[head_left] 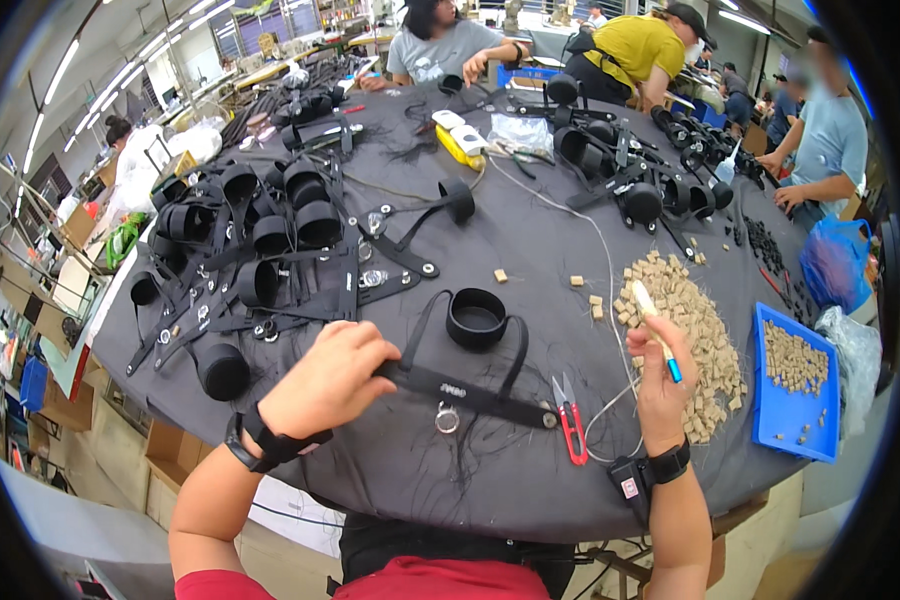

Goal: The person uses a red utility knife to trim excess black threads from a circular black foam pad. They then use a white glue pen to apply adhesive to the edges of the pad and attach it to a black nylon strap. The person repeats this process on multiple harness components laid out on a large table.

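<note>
My left hand (342,368) pinches the left end of a black strap (470,396) lying across the near part of the table. From that strap rises a looped holder with a round black cup (475,318), and a metal ring (447,418) lies just below it. Raised over the right side, my right hand (662,385) grips a cream pen-shaped tool (645,298) with a blue end, its tip pointing up and away. Between my hands lie red-handled thread snips (572,425), blades pointing away from me.
Small tan blocks (685,340) are heaped beside my right hand; more fill a blue tray (798,440). Black strap-and-cup pieces (270,235) crowd the left and far right. A white cord (575,215) crosses the dark cloth. Other people work around the table.
</note>
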Motion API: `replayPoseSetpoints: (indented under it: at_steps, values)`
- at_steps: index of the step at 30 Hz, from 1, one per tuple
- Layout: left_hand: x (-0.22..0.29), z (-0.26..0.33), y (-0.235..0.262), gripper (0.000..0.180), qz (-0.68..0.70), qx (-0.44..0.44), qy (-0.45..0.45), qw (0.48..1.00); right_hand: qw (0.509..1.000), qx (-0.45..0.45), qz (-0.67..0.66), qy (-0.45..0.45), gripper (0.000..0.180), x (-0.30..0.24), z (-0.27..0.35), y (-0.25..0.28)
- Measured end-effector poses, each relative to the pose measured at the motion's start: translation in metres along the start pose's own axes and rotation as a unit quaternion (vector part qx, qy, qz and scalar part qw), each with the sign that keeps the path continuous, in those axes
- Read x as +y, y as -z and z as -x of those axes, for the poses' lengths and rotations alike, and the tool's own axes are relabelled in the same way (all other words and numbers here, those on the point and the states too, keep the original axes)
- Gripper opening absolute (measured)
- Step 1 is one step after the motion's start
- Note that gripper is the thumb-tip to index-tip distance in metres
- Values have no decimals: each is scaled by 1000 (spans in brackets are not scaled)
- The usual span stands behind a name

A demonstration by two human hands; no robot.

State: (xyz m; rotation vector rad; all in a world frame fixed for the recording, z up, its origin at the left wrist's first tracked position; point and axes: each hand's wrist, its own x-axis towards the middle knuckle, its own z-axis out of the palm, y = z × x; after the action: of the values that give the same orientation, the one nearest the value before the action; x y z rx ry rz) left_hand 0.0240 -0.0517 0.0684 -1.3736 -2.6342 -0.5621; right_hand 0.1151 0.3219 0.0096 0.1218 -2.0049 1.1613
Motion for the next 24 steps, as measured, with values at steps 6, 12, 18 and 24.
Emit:
replayPoseSetpoints:
  at_steps: [6,12,18,24]
  values:
    - [-7,-42,40,24,-9,76,25,997,995,46,-72,-59,22,14,2,4]
    - [-3,-87,67,14,-89,105,14,990,975,82,-174,-116,17,-4,1,11]
    - [16,-140,111,18,16,62,79,995,898,87,-380,-202,24,-7,-1,21]
    - [25,-242,125,31,207,-45,129,969,827,107,-469,-291,32,-5,3,23]
